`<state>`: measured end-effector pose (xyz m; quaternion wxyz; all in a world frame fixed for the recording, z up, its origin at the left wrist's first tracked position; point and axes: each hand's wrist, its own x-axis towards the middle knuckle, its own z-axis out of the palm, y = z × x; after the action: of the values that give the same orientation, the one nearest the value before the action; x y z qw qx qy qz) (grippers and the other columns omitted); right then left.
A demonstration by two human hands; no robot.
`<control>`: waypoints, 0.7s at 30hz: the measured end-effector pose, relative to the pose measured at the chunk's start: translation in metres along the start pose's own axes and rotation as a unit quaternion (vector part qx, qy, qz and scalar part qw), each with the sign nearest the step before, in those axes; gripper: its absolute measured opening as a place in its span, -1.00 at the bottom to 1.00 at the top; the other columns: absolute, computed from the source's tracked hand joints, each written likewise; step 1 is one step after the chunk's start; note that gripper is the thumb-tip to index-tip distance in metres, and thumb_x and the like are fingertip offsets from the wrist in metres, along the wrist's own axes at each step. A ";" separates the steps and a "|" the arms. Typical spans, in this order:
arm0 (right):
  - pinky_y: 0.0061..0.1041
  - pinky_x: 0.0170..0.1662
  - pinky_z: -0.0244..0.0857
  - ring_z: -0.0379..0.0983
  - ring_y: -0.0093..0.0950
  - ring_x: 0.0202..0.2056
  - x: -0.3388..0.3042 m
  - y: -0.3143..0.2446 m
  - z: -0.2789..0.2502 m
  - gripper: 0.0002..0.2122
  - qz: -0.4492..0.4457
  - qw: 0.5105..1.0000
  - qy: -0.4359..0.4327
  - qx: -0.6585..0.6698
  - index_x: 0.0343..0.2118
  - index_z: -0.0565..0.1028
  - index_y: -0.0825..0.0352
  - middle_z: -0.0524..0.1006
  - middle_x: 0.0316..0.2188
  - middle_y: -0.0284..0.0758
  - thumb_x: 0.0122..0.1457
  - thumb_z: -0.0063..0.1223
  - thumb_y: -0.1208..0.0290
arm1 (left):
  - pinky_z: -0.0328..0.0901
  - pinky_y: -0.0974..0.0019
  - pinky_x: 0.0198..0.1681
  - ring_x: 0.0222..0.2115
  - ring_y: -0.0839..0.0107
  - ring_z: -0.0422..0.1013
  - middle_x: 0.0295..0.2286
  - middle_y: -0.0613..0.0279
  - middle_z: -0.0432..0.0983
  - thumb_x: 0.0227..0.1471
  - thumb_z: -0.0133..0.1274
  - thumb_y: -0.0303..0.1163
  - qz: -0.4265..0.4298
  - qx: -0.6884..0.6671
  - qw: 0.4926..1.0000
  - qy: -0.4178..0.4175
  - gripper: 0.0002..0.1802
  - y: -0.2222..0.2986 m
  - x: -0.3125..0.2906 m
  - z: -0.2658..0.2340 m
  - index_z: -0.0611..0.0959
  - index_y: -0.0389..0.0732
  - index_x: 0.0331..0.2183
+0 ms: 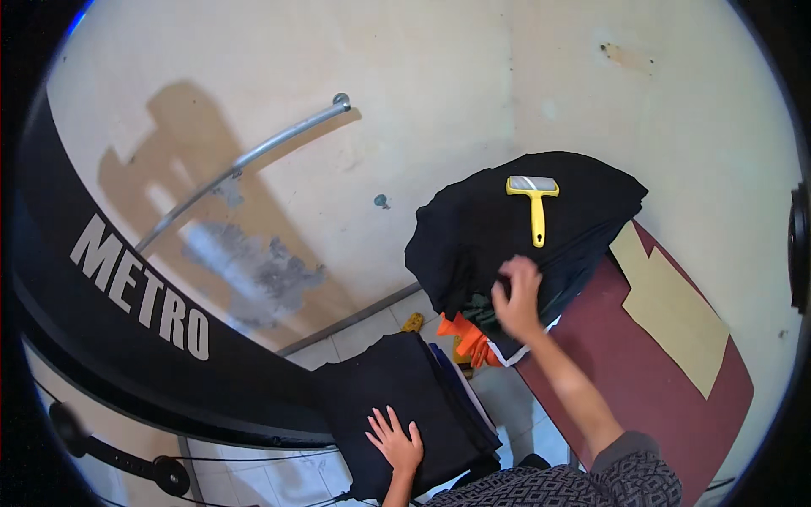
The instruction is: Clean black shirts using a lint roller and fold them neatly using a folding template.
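My left hand (394,441) lies flat, fingers spread, on a black cloth (380,380) that covers a squarish support in front of me. My right hand (519,297) reaches forward over the near edge of a heaped pile of black cloth (473,228). Its fingers are bent and apart, a little blurred, with nothing seen in them. On top of that pile, just beyond my right hand, rests a yellow-handled lint roller (534,207) with a pale roll. Orange cloth (469,338) and a white edge stick out below the pile.
A large black curved machine arm (245,372) with pale lettering sweeps in from the left. The pile sits on a dark red table (650,363), beside a cut piece of tan card (676,313). A metal rail (253,152) is fixed to the stained wall. White floor tiles (363,334) show between.
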<state>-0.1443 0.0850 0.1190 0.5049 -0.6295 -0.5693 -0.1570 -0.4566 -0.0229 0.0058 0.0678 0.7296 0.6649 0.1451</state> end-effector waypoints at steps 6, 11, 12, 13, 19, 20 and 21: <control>-0.23 -0.14 0.12 0.21 -0.15 -0.19 0.068 0.080 -0.003 -0.67 0.201 0.958 0.063 -0.195 -0.25 0.27 0.40 0.27 -0.25 -0.09 -0.03 0.00 0.31 | -0.29 -0.16 0.08 0.12 -0.04 -0.20 0.10 -0.09 -0.12 -0.10 -0.11 -0.13 -0.001 -0.010 1.000 0.001 -0.32 0.008 0.005 -0.001 0.20 -0.23 0.05; -0.18 -0.28 0.20 0.31 -0.09 -0.34 0.065 0.106 -0.016 -0.69 0.245 0.947 -0.045 -0.201 -0.38 0.26 0.39 0.33 -0.39 -0.08 0.08 -0.14 0.17 | -0.30 -0.16 0.08 0.12 -0.02 -0.20 0.10 -0.06 -0.12 -0.09 -0.10 -0.13 0.007 -0.034 0.999 -0.007 -0.33 0.001 0.008 -0.004 0.20 -0.20 0.05; -0.17 -0.28 0.19 0.30 -0.08 -0.34 0.056 0.106 -0.022 -0.69 0.241 0.956 -0.025 -0.164 -0.38 0.26 0.39 0.32 -0.40 -0.07 0.09 -0.16 0.17 | -0.30 -0.16 0.08 0.12 -0.01 -0.20 0.10 -0.05 -0.12 -0.09 -0.10 -0.12 0.001 -0.048 0.999 -0.010 -0.33 0.000 0.008 -0.005 0.20 -0.20 0.05; -0.17 -0.28 0.18 0.29 -0.07 -0.34 0.045 0.107 -0.029 -0.69 0.236 0.963 -0.002 -0.127 -0.37 0.26 0.40 0.32 -0.40 -0.06 0.10 -0.17 0.18 | -0.30 -0.16 0.08 0.12 -0.01 -0.20 0.10 -0.04 -0.12 -0.09 -0.10 -0.12 -0.003 -0.061 0.998 -0.014 -0.33 -0.001 0.008 -0.007 0.20 -0.19 0.05; -0.15 -0.28 0.13 0.28 -0.03 -0.32 -0.076 0.114 -0.143 -0.74 0.310 0.940 0.087 -0.116 -0.28 0.30 0.40 0.33 -0.36 -0.03 0.08 -0.14 0.29 | -0.32 -0.14 0.09 0.09 0.03 -0.11 0.04 -0.01 0.02 -0.18 0.03 -0.24 -0.066 -0.168 0.984 -0.007 -0.43 0.003 0.013 -0.005 0.33 -0.20 -0.07; -0.15 -0.27 0.11 0.27 -0.04 -0.31 -0.100 0.115 -0.166 -0.75 0.339 0.927 0.090 -0.132 -0.28 0.31 0.39 0.33 -0.36 -0.04 0.07 -0.14 0.30 | -0.30 -0.13 0.09 0.07 0.05 -0.08 0.02 -0.01 0.06 -0.18 0.03 -0.26 -0.052 -0.186 0.981 0.001 -0.47 0.004 0.016 -0.004 0.34 -0.20 -0.11; -0.16 -0.25 0.10 0.26 -0.05 -0.30 -0.129 0.120 -0.191 -0.75 0.347 0.916 0.081 -0.186 -0.27 0.31 0.39 0.34 -0.37 -0.05 0.08 -0.15 0.30 | -0.29 -0.11 0.09 0.06 0.06 -0.05 -0.01 0.00 0.10 -0.18 0.03 -0.28 -0.037 -0.206 0.978 0.008 -0.50 0.008 0.019 -0.004 0.36 -0.21 -0.14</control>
<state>-0.0065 -0.1239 0.0488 0.4456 -0.8552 -0.2331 -0.1253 -0.4493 -0.0054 0.0145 0.2164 0.6734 0.6481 0.2823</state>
